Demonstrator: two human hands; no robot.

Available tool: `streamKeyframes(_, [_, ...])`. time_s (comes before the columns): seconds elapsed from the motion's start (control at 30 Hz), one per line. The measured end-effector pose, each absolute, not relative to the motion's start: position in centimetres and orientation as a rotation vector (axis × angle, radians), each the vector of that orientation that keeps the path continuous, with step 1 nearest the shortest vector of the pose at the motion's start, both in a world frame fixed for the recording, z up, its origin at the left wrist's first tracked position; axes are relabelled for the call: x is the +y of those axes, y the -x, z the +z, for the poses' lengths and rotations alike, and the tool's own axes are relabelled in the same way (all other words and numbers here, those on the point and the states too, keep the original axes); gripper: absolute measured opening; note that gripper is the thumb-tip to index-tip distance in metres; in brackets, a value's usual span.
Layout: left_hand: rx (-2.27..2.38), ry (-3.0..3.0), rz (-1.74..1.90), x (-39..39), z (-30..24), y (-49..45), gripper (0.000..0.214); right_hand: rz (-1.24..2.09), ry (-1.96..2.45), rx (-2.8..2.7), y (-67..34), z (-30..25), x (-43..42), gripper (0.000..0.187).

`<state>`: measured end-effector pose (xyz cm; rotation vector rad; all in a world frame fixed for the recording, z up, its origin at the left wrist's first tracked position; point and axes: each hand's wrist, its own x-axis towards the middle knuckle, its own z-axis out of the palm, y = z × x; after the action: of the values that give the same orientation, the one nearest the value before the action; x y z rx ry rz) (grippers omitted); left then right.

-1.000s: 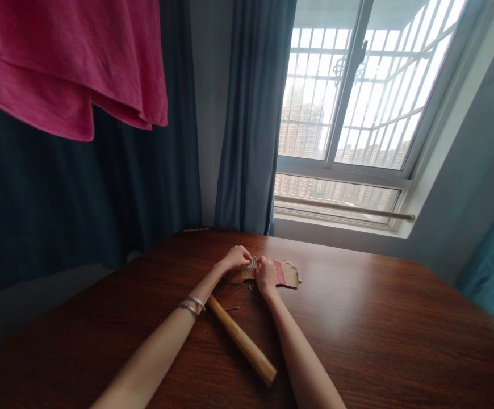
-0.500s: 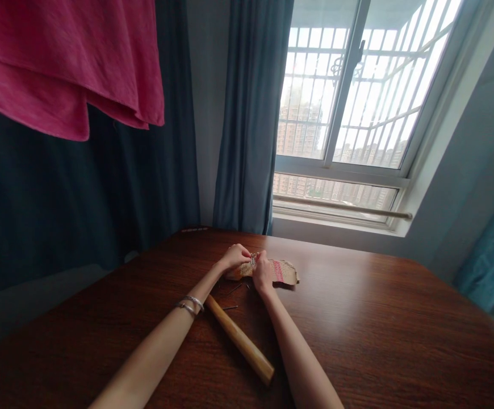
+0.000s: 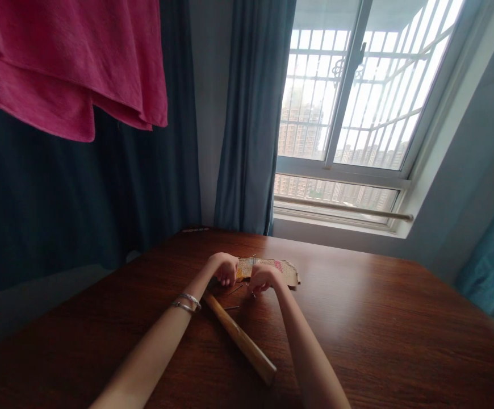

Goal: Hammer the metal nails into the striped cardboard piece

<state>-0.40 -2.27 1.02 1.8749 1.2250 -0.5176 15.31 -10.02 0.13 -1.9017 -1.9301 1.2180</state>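
Note:
A flat piece of brown cardboard [image 3: 287,274] with a pink band lies on the dark wooden table [image 3: 379,329]. A thin metal nail stands up from its left part. My left hand [image 3: 224,268] is curled just in front of the cardboard's left end, fingers bent under. My right hand [image 3: 263,278] is curled beside it, fingertips pinched downward near loose nails [image 3: 232,308] on the table. What either hand holds is too small to make out. A wooden handle [image 3: 241,339] lies diagonally between my forearms. Silver bangles [image 3: 186,302] circle my left wrist.
A pink cloth [image 3: 68,62] hangs overhead at the upper left. Blue curtains [image 3: 251,113] and a barred window [image 3: 353,96] stand behind the table. The table's far edge runs close to the wall and window sill.
Both hands have pulled back off the cardboard toward me and curled downward, uncovering the nail and the cardboard's middle. The handle has not moved.

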Motion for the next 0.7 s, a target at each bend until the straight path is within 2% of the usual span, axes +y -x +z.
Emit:
streamKeyframes(0.13, [1.213, -1.923, -0.429, -2.2, 1.2, 0.4, 0.02, 1.259, 1.929, -1.942, -15.2, -0.2, -10.1, 0.019])
streamKeyframes(0.2, [1.195, -2.02, -0.262, -1.9, 1.2, 0.3, 0.02, 1.203, 1.923, -1.945, -15.6, -0.3, -9.9, 0.018])
streamKeyframes(0.33, [1.179, -2.291, 0.292, -1.4, 0.3, -0.7, 0.026, 0.755, 1.888, -1.869, -16.8, -0.7, -9.0, 0.014])
streamKeyframes(0.4, [1.158, -2.358, 0.444, -1.3, -0.5, -1.5, 0.028, 0.499, 1.858, -1.79, -17.1, -1.2, -8.6, 0.015])
streamKeyframes(0.53, [1.197, -2.408, 0.525, -1.6, -1.5, -2.5, 0.029, 0.26, 1.745, -1.76, -16.9, -3.1, -8.2, 0.025])
streamKeyframes(0.7, [1.335, -2.474, 0.497, -2.0, -1.7, -3.0, 0.029, 0.161, 1.631, -1.765, -15.9, -5.1, -8.1, 0.025])
